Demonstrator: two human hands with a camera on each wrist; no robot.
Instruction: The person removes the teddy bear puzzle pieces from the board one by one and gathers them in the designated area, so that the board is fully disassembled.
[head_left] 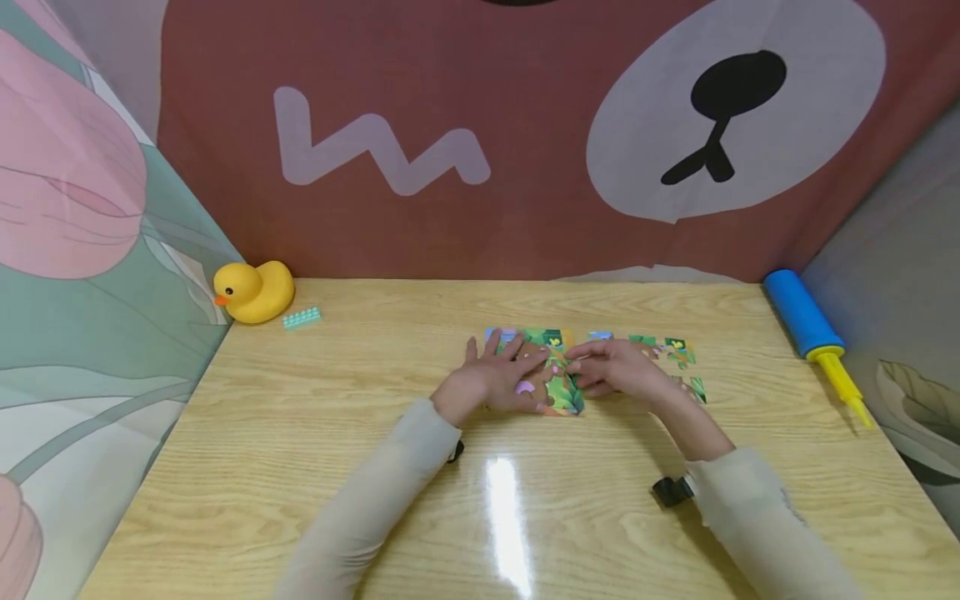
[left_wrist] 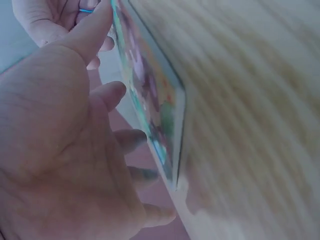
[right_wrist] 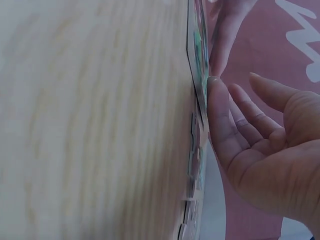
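Note:
A colourful jigsaw puzzle [head_left: 561,393] lies flat on the wooden table, partly joined, with green leaves and a brown figure printed on it. My left hand [head_left: 498,379] spreads its fingers over the puzzle's left half and hides much of the picture. In the left wrist view, those fingertips meet the puzzle's face [left_wrist: 145,85] close to its edge. At the puzzle's right edge is my right hand [head_left: 618,371], its fingers loosely bent. The right wrist view shows one fingertip at the puzzle [right_wrist: 198,55] and the thumb held apart. Loose puzzle pieces [head_left: 680,350] lie beyond the right hand, partly covered by it.
A yellow rubber duck [head_left: 258,292] and a mint toy brick [head_left: 302,318] sit at the table's back left corner. Along the right edge lies a blue and yellow toy pump [head_left: 806,321]. Printed cloth [head_left: 525,208] hangs behind the table.

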